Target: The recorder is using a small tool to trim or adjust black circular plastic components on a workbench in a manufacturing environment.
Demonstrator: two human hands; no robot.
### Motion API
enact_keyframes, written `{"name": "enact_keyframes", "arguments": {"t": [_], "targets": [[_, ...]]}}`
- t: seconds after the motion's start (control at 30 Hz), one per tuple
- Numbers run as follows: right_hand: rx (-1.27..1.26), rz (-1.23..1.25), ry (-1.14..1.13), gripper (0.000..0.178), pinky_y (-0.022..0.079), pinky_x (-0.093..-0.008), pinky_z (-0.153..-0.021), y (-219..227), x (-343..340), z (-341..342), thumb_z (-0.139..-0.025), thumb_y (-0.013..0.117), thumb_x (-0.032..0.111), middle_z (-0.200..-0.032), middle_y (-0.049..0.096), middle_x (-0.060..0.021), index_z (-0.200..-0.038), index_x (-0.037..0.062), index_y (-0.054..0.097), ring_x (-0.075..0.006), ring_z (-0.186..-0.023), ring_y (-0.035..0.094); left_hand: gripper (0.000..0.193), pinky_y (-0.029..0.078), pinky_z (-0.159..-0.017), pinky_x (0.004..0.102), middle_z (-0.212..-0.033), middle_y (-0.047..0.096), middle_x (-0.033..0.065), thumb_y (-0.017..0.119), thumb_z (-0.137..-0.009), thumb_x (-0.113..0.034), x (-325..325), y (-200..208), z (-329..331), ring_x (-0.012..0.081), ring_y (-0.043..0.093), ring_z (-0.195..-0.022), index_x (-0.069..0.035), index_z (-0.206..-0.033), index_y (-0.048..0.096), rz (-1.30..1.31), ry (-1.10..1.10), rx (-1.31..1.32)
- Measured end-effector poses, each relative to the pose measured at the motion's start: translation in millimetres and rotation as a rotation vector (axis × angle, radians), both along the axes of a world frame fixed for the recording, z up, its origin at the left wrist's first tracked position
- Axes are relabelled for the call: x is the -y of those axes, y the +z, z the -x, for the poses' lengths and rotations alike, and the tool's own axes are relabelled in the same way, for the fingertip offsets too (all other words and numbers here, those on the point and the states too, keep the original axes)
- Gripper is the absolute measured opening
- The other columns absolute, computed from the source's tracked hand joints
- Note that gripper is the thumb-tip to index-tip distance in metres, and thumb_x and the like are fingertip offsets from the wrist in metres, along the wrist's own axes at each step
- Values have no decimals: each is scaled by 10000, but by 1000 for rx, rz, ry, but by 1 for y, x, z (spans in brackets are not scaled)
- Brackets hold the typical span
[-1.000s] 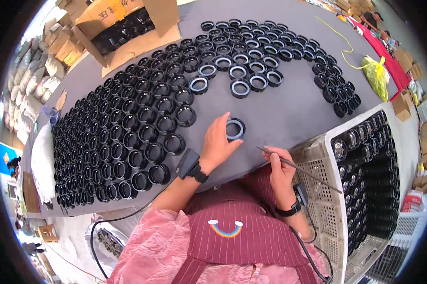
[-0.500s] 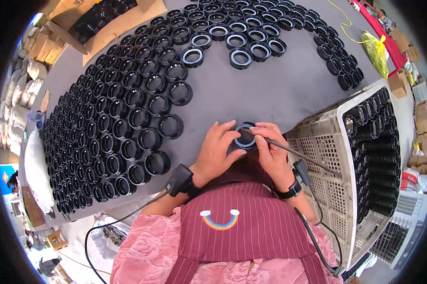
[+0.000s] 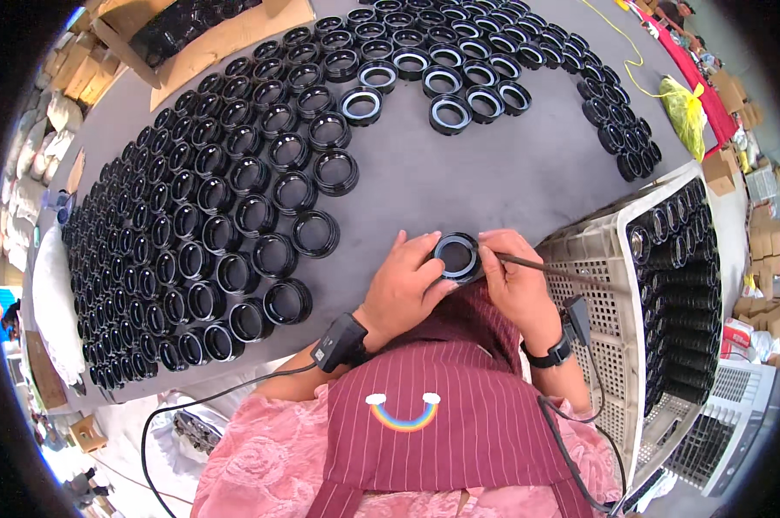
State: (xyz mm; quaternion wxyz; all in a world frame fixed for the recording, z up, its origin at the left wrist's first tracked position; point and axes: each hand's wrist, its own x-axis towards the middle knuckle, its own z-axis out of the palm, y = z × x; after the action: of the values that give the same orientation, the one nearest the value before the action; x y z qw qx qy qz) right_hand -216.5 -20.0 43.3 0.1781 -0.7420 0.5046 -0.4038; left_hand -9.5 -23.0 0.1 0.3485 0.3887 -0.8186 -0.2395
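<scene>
A black ring with a pale blue-grey inner band (image 3: 447, 268) is held at the table's near edge, its opening facing up. My left hand (image 3: 407, 283) is closed on its left side, thumb and fingers against the rim. Pinched in my right hand (image 3: 515, 285) is a thin dark rod-shaped tool (image 3: 541, 266), its long end pointing right toward the crate. The tool's tip is hidden by my right fingers, which rest at the ring's right side. Black rings (image 3: 288, 301) stand in rows to the left, and several with pale tops (image 3: 450, 115) sit beyond my hands.
On the right, a beige plastic crate (image 3: 589, 324) holds stacked black rings (image 3: 688, 302). An opened cardboard box (image 3: 226, 43) with dark parts stands at the far left. A yellow plastic bag (image 3: 685, 116) hangs by the far right edge. Cables run from both wrist devices.
My hands and the ring have shifted slightly right and down in the picture. The ring's pale band now shows more fully, and my right fingers have moved to its right edge.
</scene>
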Motion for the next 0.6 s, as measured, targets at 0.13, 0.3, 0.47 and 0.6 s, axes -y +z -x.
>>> {"name": "enact_keyframes", "arguments": {"t": [0.13, 0.3, 0.47, 0.6], "targets": [[-61, -131, 24, 58, 527, -428, -785, 5, -2, 5, -899, 649, 33, -926, 664, -189, -934, -5, 624, -396, -884, 644, 311, 372, -1090, 644, -1342, 575, 218, 796, -805, -224, 0, 0, 0, 392, 568, -1246, -25, -998, 657, -8, 1, -15], [170, -311, 89, 60, 528, -380, -807, -2, -7, 11, -900, 658, 46, -969, 694, -180, -874, -7, 656, -314, -948, 675, 302, 364, -1094, 648, -1336, 578, 220, 794, -806, -224, -1, 0, 0, 395, 570, -1239, -28, -991, 658, -20, -2, -30], [380, -332, 152, 70, 528, -377, -850, -21, -8, 5, -901, 692, 77, -995, 709, -149, -880, 10, 694, -268, -1027, 658, 288, 377, -1086, 648, -1315, 582, 202, 766, -822, -229, 0, -1, 0, 371, 561, -1240, -33, -967, 614, -9, 5, -27], [410, -231, 200, 52, 529, -383, -869, -31, -7, -1, -893, 710, 71, -1005, 720, -111, -926, 33, 721, -271, -1035, 643, 455, 347, -1115, 627, -1304, 591, 199, 785, -812, -236, -1, -1, -1, 375, 572, -1226, -32, -1164, 581, -47, 17, -76]]}}
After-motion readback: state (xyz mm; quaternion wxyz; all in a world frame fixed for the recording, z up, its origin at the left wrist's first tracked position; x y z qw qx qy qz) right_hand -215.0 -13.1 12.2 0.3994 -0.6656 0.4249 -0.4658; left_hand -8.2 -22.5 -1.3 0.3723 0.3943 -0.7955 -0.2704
